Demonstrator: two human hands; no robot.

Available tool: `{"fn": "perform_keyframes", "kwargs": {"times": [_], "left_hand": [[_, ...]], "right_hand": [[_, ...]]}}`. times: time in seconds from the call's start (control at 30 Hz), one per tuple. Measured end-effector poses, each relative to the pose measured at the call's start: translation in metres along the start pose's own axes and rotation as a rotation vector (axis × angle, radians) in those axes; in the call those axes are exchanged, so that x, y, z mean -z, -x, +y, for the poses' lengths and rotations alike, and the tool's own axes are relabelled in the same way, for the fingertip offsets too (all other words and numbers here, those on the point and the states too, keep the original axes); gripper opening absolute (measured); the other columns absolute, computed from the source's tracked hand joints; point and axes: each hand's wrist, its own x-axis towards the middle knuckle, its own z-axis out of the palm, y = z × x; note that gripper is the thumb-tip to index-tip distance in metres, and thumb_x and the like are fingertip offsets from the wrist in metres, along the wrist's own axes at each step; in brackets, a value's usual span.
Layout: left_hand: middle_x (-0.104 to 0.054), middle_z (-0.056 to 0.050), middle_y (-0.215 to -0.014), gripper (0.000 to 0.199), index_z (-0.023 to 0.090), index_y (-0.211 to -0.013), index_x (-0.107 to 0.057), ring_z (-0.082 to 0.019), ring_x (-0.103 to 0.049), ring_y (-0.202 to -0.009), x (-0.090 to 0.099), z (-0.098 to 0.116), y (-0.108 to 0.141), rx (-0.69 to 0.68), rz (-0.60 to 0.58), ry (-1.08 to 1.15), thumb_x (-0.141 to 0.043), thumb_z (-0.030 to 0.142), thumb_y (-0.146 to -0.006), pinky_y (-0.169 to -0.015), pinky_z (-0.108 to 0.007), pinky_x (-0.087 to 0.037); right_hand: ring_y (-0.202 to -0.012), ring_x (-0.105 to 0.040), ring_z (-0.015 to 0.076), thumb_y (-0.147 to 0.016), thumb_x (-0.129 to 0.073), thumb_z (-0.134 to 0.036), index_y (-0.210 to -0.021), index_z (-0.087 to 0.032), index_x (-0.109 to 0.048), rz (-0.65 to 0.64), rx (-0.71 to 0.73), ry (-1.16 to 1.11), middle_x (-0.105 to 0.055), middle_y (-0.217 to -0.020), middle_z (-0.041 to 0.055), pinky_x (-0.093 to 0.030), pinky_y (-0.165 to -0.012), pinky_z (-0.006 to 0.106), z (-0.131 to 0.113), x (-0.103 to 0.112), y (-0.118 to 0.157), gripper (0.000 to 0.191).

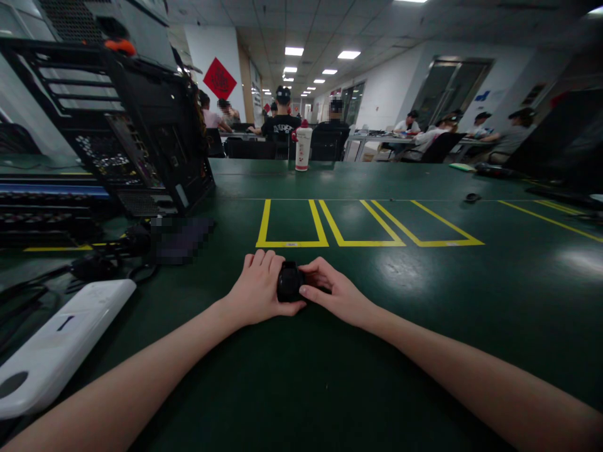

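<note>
A small black rounded object [289, 281] is between my two hands, just in front of the yellow tape outlines [292, 244] on the dark green table [330, 389]. My left hand [259, 285] wraps round its left side, with the thumb along the near edge. From the right, my right hand [335, 290] grips it with thumb and fingertips. The object's underside is hidden, so I cannot tell whether it rests on the table.
At left stand an open black computer case [155, 125], cables [94, 270] and a white device [66, 342]. A white and red cup [302, 149] is at the far edge. A small black ring-like item [472, 198] lies right. People sit beyond.
</note>
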Motion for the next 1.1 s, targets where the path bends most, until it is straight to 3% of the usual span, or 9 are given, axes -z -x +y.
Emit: {"fn": "perform_keyframes", "kwargs": {"times": [0.1, 0.3, 0.6, 0.73, 0.93, 1.1], "left_hand": [[-0.049, -0.01, -0.091, 0.066, 0.013, -0.099, -0.048, -0.025, -0.044, -0.081, 0.0016, 0.0005, 0.0001, 0.001, -0.011, 0.01, -0.048, 0.068, -0.062, -0.071, -0.038, -0.035], [-0.049, -0.01, -0.09, 0.066, 0.012, -0.098, -0.049, -0.026, -0.043, -0.082, 0.0032, 0.001, -0.0002, 0.001, -0.01, 0.012, -0.049, 0.067, -0.062, -0.071, -0.039, -0.034], [-0.049, -0.011, -0.091, 0.065, 0.011, -0.099, -0.049, -0.026, -0.044, -0.082, 0.0044, 0.0015, -0.0006, -0.005, -0.036, -0.003, -0.047, 0.066, -0.065, -0.071, -0.039, -0.035], [-0.049, -0.011, -0.091, 0.068, 0.01, -0.1, -0.048, -0.026, -0.043, -0.083, 0.0036, 0.0019, -0.001, 0.0, -0.033, -0.017, -0.048, 0.067, -0.063, -0.072, -0.039, -0.035], [-0.049, -0.01, -0.09, 0.065, 0.011, -0.099, -0.048, -0.025, -0.044, -0.081, 0.0035, 0.001, -0.001, -0.001, -0.025, 0.01, -0.049, 0.066, -0.063, -0.071, -0.038, -0.035], [-0.049, -0.01, -0.089, 0.064, 0.011, -0.097, -0.048, -0.025, -0.044, -0.081, 0.0024, 0.0002, -0.0006, 0.0, -0.015, 0.008, -0.048, 0.066, -0.063, -0.071, -0.038, -0.035]], "right_hand": [[-0.09, -0.058, 0.014, -0.081, -0.053, -0.023, -0.099, -0.021, -0.047, 0.012, -0.019, -0.015, -0.055, -0.097, 0.0017, -0.048, -0.082, 0.034, 0.0014, 0.0004, -0.0025, 0.019], [-0.096, -0.055, 0.0164, -0.081, -0.054, -0.025, -0.108, -0.021, -0.043, 0.039, -0.057, 0.065, -0.054, -0.103, 0.0043, -0.046, -0.086, 0.038, -0.0001, 0.0, -0.0038, 0.03], [-0.093, -0.052, 0.0194, -0.078, -0.057, -0.025, -0.104, -0.023, -0.047, 0.071, 0.079, 0.384, -0.054, -0.1, 0.0033, -0.042, -0.084, 0.04, -0.0059, 0.0005, 0.0022, 0.028], [-0.088, -0.053, 0.018, -0.081, -0.053, -0.026, -0.098, -0.022, -0.05, 0.101, 0.085, 0.382, -0.054, -0.094, 0.0025, -0.043, -0.081, 0.038, -0.0045, -0.0006, -0.0005, 0.018], [-0.097, -0.052, 0.0193, -0.079, -0.054, -0.028, -0.108, -0.022, -0.046, 0.09, -0.006, 0.303, -0.054, -0.105, 0.005, -0.042, -0.085, 0.039, -0.0042, -0.0003, -0.0017, 0.03], [-0.098, -0.051, 0.0209, -0.076, -0.058, -0.027, -0.106, -0.024, -0.047, 0.071, 0.054, 0.405, -0.055, -0.104, 0.0038, -0.038, -0.088, 0.043, -0.0051, 0.0001, 0.0021, 0.032]]}}
